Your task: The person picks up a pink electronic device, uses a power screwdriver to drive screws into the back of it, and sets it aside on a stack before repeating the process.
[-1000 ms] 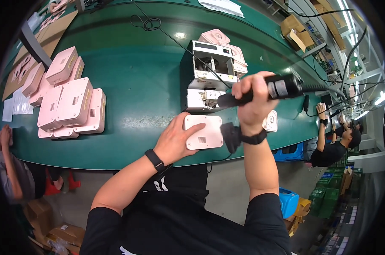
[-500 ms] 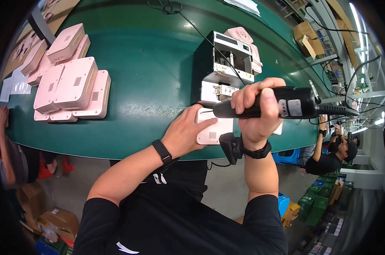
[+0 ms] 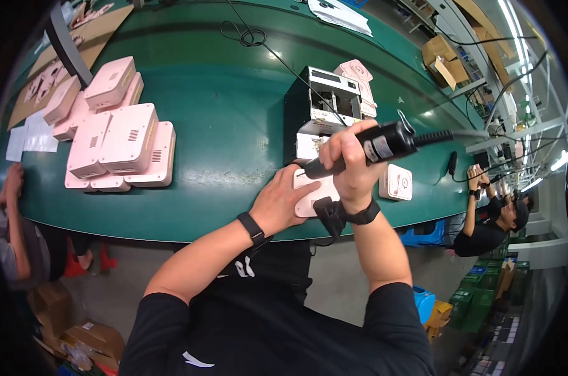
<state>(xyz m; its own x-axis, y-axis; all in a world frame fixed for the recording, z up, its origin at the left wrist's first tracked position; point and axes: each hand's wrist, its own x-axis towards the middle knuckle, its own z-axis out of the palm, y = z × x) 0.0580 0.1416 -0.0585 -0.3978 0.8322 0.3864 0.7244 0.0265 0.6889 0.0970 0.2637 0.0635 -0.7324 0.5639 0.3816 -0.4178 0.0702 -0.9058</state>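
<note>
Near the table's front edge lies a pale pink plastic case [image 3: 305, 208] with a flat top. My left hand [image 3: 275, 202] grips it from the left, the thumb laid across its top. My right hand [image 3: 352, 168] is wrapped around a black electric screwdriver [image 3: 384, 143], tilted so that its body rises to the right. The screwdriver's tip points at the case's upper left corner, by my left fingers; whether it touches a screw is too small to tell. Part of the case is hidden behind my right hand and wrist.
A black and white box-shaped machine [image 3: 298, 103] stands just beyond the case, with pink parts [image 3: 357, 72] behind it. Another pink case [image 3: 396, 182] lies to the right. Several similar cases [image 3: 124, 139] are piled at left. A thin cable [image 3: 274, 55] crosses the green table [image 3: 224, 125]. Other people sit at both sides.
The screwdriver has tilted more upright, its rear end rising, and my right hand has shifted left. The pink case at right has come into fuller view. My left hand keeps its hold.
</note>
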